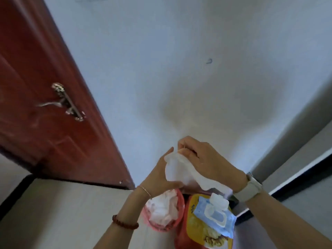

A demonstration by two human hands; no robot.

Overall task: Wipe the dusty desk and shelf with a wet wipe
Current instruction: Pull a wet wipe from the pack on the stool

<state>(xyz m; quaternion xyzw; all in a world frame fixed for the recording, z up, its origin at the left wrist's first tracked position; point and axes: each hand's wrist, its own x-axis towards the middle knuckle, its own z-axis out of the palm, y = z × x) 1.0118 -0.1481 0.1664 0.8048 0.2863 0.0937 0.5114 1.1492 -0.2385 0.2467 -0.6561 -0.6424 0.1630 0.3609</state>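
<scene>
Both of my hands hold one white wet wipe (181,169) in front of a white wall. My left hand (159,175) grips its lower left part from below. My right hand (203,157) pinches its top edge, and the wipe's loose end drapes down toward my right wrist. Below my hands lies a blue wet wipe pack (213,214) with its white flap lid open, resting on a red and yellow box (195,232). No desk or shelf is in view.
A pink bin (161,211) lined with white crumpled material stands below my left wrist. A red-brown door (45,97) with a metal handle (66,103) is at the left. A grey wall with a dark skirting strip (294,178) runs along the right.
</scene>
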